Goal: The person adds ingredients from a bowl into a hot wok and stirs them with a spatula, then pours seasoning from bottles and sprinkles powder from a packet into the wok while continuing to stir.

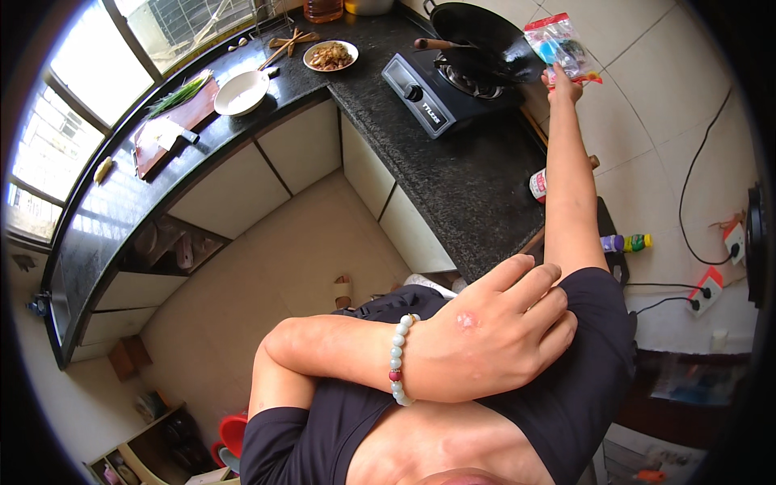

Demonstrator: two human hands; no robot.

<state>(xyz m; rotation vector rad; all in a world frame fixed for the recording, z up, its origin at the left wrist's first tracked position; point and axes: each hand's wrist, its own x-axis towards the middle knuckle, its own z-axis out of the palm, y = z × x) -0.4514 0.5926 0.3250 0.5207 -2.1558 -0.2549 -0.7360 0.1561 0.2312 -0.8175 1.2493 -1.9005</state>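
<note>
My right hand (564, 85) is stretched out at the upper right and grips a clear plastic packet (561, 45) with red edges and a blue patch. Beside the packet, a black wok (479, 30) sits tilted on a gas stove (424, 97). A wooden handle (433, 44) reaches over the wok's near side. My left hand (491, 333), with a beaded bracelet (396, 357) at its wrist, crosses my chest. It holds nothing; its half-bent fingers are at my right upper arm, by the dark sleeve (597, 315).
On the black counter (448, 163) are a plate of food (330, 56), a white bowl (241, 93), chopsticks (282, 47), a cutting board (148, 151) with green onions (182, 96) and a knife (173, 134), and a labelled bottle (538, 185). Plugged-in power strips (705, 291) hang at right.
</note>
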